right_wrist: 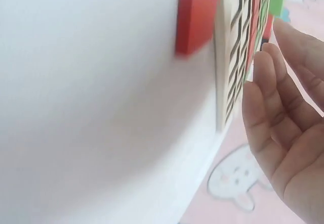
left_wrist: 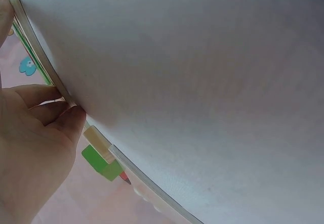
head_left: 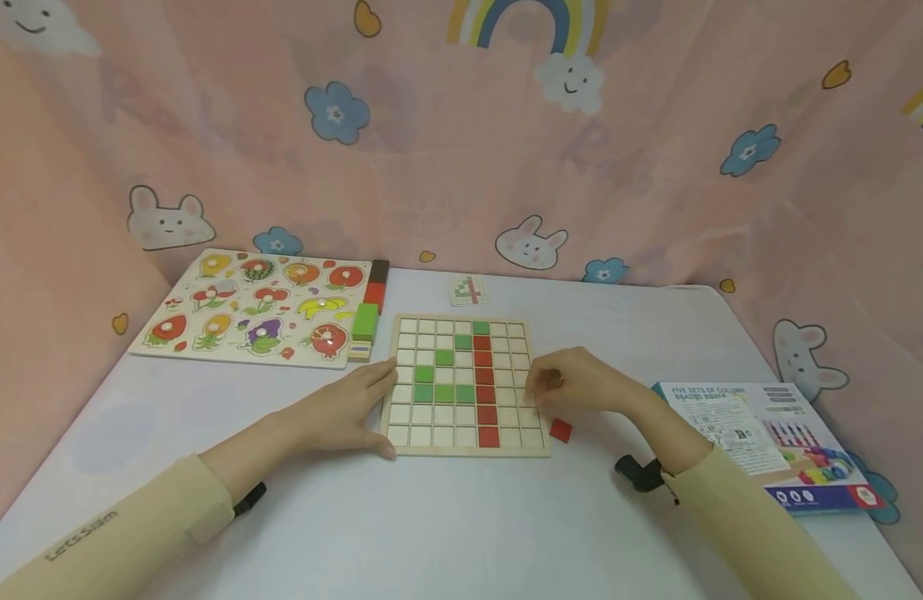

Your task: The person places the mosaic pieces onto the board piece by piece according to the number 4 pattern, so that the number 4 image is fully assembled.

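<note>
In the head view a wooden grid board point(head_left: 442, 436) lies flat on the table. A column of red tiles point(head_left: 485, 394) runs down it, with several green tiles point(head_left: 444, 357) to the left and one at the top. My left hand point(head_left: 345, 408) rests against the board's left side, thumb by the near corner and fingers farther up. Over the board's right edge is my right hand point(head_left: 574, 379), its fingers loosely bent. The right wrist view shows a gap between thumb and fingers, with nothing held. A loose red tile point(head_left: 561, 430) lies just off the board's right side, below that hand.
A small pattern card point(head_left: 469, 290) lies behind the board. Back left is a fruit puzzle board point(head_left: 236, 358), with green point(head_left: 366, 319), red and black blocks along its right side. A printed box point(head_left: 776, 450) lies at the right, near my right forearm. A patterned curtain point(head_left: 431, 167) hangs behind.
</note>
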Demonstrator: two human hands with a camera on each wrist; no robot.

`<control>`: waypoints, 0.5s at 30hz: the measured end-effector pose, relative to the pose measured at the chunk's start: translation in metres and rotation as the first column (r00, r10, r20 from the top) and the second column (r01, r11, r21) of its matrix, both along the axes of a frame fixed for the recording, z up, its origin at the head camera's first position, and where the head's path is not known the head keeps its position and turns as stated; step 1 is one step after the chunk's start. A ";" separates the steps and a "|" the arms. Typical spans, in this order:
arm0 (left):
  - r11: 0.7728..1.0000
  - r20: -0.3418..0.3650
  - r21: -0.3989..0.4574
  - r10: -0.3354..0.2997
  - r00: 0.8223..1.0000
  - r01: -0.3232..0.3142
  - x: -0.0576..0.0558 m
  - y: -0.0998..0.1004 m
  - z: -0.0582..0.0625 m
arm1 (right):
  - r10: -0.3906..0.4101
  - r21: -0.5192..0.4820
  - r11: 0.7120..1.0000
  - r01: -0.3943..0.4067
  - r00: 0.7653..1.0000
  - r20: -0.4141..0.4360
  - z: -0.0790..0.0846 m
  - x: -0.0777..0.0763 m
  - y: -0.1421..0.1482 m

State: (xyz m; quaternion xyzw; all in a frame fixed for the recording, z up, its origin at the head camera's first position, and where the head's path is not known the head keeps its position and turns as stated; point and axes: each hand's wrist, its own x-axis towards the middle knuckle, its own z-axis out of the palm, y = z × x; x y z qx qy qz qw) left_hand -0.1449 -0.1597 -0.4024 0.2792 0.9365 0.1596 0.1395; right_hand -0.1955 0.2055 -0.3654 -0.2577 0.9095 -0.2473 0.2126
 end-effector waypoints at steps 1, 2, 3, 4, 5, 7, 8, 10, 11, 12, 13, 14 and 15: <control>1.000 0.000 0.000 0.000 1.000 0.000 0.000 0.000 0.000 | 0.006 0.010 1.000 -0.006 1.000 -0.006 0.000 -0.002 0.004; 1.000 0.000 0.000 -0.001 1.000 0.001 0.000 0.000 0.000 | 0.012 0.017 1.000 -0.012 1.000 -0.002 0.000 -0.004 0.009; 1.000 0.000 0.001 -0.001 1.000 0.001 0.000 0.000 -0.001 | 0.021 0.029 0.999 -0.021 1.000 0.004 -0.001 -0.005 0.012; 1.000 0.000 0.001 -0.001 1.000 0.001 0.000 0.000 -0.001 | 0.030 0.040 0.999 -0.030 0.999 0.019 -0.001 -0.006 0.016; 1.000 0.000 0.001 -0.001 1.000 0.001 0.000 0.000 -0.001 | 0.040 0.049 0.998 -0.042 0.998 0.038 -0.002 -0.007 0.019; 1.000 0.000 0.001 -0.001 1.000 0.001 0.000 0.000 -0.001 | 0.051 0.068 0.996 -0.057 0.995 0.083 -0.003 -0.009 0.024; 1.000 0.000 0.002 -0.003 1.000 0.003 0.000 0.000 -0.001 | 0.054 0.073 0.995 -0.062 0.993 0.105 -0.004 -0.009 0.026; 1.000 -0.003 0.001 -0.004 1.000 0.004 0.000 0.000 -0.001 | 0.063 0.081 0.994 -0.074 0.988 0.140 -0.006 -0.009 0.029; 1.000 -0.001 -0.002 -0.002 1.000 0.002 0.000 0.000 -0.001 | 0.068 0.079 0.994 -0.081 0.986 0.151 -0.006 -0.008 0.030; 1.000 -0.004 -0.002 -0.004 1.000 0.004 0.000 -0.001 -0.001 | 0.070 0.079 0.993 -0.083 0.985 0.160 -0.007 -0.008 0.030; 1.000 -0.003 -0.005 -0.003 1.000 0.003 0.000 -0.001 -0.001 | 0.072 0.076 0.993 -0.085 0.983 0.167 -0.007 -0.008 0.030; 1.000 -0.005 -0.004 -0.005 1.000 0.005 -0.001 -0.001 -0.001 | 0.074 0.072 0.994 -0.088 0.982 0.173 -0.008 -0.008 0.031; 1.000 -0.003 -0.007 -0.003 1.000 0.003 -0.001 -0.001 -0.001 | 0.075 0.068 0.994 -0.088 0.981 0.179 -0.009 -0.007 0.030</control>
